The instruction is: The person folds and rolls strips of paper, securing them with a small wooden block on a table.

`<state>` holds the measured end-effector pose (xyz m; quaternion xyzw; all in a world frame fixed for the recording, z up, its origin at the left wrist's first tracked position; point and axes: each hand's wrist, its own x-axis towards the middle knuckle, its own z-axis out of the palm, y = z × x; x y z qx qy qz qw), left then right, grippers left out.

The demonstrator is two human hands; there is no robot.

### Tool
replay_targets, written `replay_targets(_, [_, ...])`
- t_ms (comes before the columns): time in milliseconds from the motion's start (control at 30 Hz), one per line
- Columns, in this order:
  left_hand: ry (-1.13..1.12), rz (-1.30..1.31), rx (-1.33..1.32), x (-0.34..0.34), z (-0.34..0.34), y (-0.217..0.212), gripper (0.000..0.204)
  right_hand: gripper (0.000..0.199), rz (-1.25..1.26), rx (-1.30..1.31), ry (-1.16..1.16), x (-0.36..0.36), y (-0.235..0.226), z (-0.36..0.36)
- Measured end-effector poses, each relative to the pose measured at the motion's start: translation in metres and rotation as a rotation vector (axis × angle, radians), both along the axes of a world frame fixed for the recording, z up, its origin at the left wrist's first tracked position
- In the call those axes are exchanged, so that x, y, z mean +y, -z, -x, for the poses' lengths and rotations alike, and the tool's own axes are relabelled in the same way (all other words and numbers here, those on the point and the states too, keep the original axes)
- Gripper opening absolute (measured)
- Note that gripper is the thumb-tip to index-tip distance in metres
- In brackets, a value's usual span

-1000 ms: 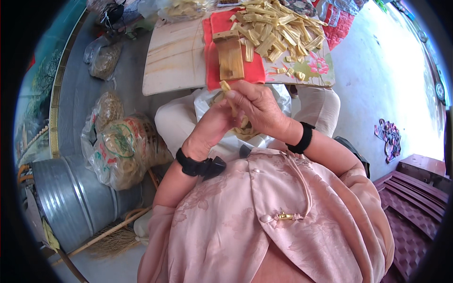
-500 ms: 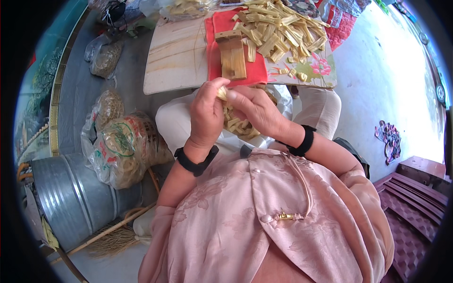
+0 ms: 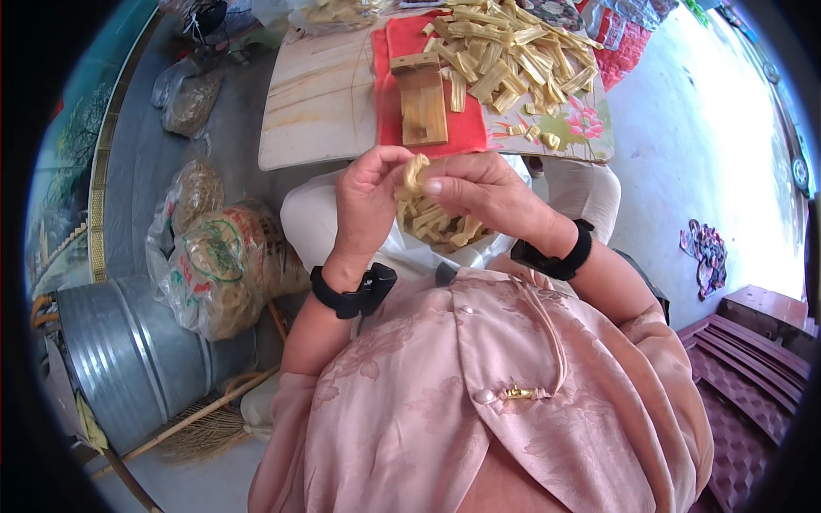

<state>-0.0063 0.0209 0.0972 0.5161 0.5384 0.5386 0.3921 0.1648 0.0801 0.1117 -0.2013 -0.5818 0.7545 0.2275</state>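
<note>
Between my two hands, just above my lap, is a pale yellow strip (image 3: 416, 173), bent into a curl or knot. My left hand (image 3: 366, 192) is closed on its left side, thumb and fingers bent toward it. From the right, my right hand (image 3: 489, 190) pinches the same strip, its thumb lying over the front. Under the hands sits a whitish plastic bag (image 3: 503, 244) holding many short, curled yellow pieces (image 3: 440, 224). What the strip is made of I cannot tell.
Ahead stands a table (image 3: 321, 103) with a red cloth (image 3: 466, 128), a wooden block (image 3: 423, 103) and a heap of flat yellow strips (image 3: 513, 56). Several knotted pieces (image 3: 532, 133) lie by its near edge. On my left are filled plastic bags (image 3: 227, 265), a metal drum (image 3: 137, 350) and a broom (image 3: 205, 432).
My hands have drawn slightly apart and turned, so more of the curled strip shows between them. The right hand has shifted right. Things on the table have stayed put.
</note>
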Motion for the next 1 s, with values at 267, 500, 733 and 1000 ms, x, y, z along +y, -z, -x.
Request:
replay_targets(267, [-0.052,-0.054,0.096,0.002,-0.009,-0.006,0.009,0.019,0.243,0.006,0.273,0.007,0.008,0.008])
replay_targets(500, [-0.11,-0.059,0.159,0.008,0.011,-0.016,0.014,0.02,0.327,-0.062,0.36,0.025,0.006,-0.011])
replay_targets(733, [0.07,-0.18,0.842,0.004,-0.013,-0.02,0.031,0.01,0.106,0.043,0.201,0.008,0.015,0.009])
replay_targets(1000, [0.098,-0.55,1.204,0.017,0.019,0.005,0.017,0.008,0.053,0.033,0.185,0.0,0.016,0.012])
